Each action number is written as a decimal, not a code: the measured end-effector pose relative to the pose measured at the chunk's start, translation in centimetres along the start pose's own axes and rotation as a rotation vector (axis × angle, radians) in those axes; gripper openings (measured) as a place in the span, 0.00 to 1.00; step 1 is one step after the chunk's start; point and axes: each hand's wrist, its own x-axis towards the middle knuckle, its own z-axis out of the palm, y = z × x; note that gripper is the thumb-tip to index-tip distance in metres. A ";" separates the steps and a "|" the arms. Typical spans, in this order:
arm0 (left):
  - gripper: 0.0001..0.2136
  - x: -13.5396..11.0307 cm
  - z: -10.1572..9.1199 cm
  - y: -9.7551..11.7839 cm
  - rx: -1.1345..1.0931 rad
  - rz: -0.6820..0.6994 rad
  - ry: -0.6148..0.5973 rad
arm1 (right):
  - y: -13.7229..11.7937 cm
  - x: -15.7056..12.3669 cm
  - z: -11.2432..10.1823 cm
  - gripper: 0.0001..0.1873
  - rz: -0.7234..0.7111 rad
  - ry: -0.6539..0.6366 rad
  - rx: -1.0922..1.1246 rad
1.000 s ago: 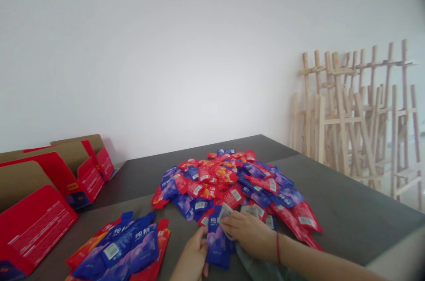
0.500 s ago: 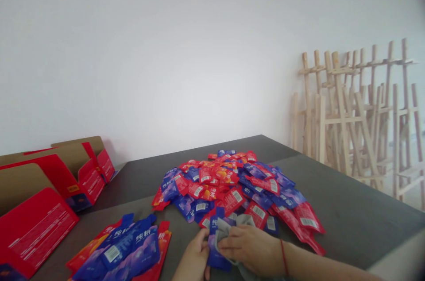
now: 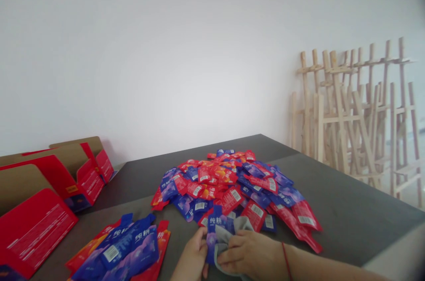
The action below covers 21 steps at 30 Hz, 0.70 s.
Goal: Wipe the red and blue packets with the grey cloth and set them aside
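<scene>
Holds 1 blue packet (image 3: pixel 211 239) low over the near side of the table (image 3: pixel 338 210), in front of a large pile (image 3: pixel 229 179) of red and blue packets and to the right of a smaller pile (image 3: pixel 124 245). Pinches its left edge in the left hand (image 3: pixel 193 252), nearly closed, with fingertips partly hidden. Presses a grey cloth (image 3: pixel 223 236) against its lower right part with the right hand (image 3: pixel 250 250), curled around the bunched fabric; impossible to tell how firmly.

Likeliest trouble: a slip out of the left hand, from gripping just 1 edge while pushing with the cloth from the other side. Could then land among look-alikes in the large pile and be hard to tell apart. Could also snag another packet with the loose upper fold of the cloth, bunched just beside the pile's near edge. Might crease the packet, probably soft, under too hard a press.

Looks deep blue, with paler purple round shapes, 2 large white characters near the top and a narrow plain tab above, pointing toward the large pile. Shows no clear tear on the uncovered part; too blurred for finer marks.
</scene>
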 end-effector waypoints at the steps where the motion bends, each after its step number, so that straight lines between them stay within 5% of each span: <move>1: 0.19 0.0 0.0 0.1 0.005 0.001 0.002 | 0.3 -0.6 0.1 0.16 0.019 -0.003 0.025; 9: 0.11 -0.5 -0.2 0.9 0.073 -0.008 0.092 | 1.5 -0.5 1.7 0.19 0.347 -0.016 0.027; 16: 0.06 -3.6 -1.9 3.4 0.603 0.268 0.568 | 1.9 1.1 2.0 0.26 0.558 -0.014 0.139; 18: 0.07 -3.6 -0.8 2.8 0.724 0.356 0.541 | 1.8 1.1 1.7 0.29 0.598 0.017 0.194; 21: 0.10 -2.9 1.9 0.9 0.870 0.476 0.344 | 1.9 0.8 1.2 0.29 0.657 0.065 0.241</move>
